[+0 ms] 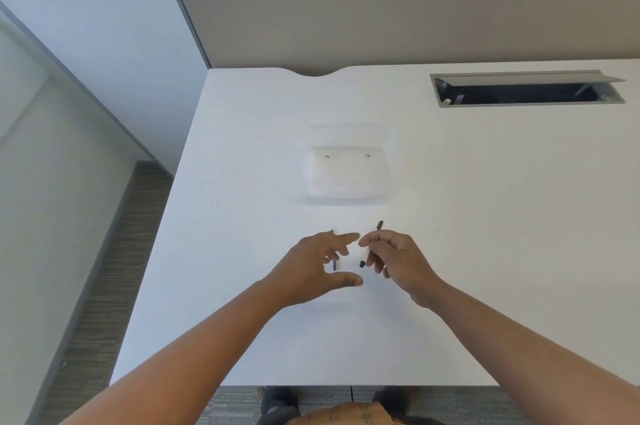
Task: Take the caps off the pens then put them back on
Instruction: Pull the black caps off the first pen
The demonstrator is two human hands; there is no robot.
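Observation:
My right hand [398, 261] pinches a thin dark pen [379, 225] near its middle. The pen's far end sticks out above the fingers, and its dark near end shows below them. My left hand [320, 267] hovers just left of it with thumb and fingers spread and nothing in its grasp. Under the left hand a second dark pen [334, 264] lies on the white desk [242, 286], mostly hidden by the fingers. I cannot tell whether either pen has its cap on.
A clear plastic tray [349, 175] sits on the desk beyond the hands. A cable slot [526, 90] with its lid raised is at the back right. A grey partition [381, 8] stands behind the desk; the desk's left edge drops to the floor.

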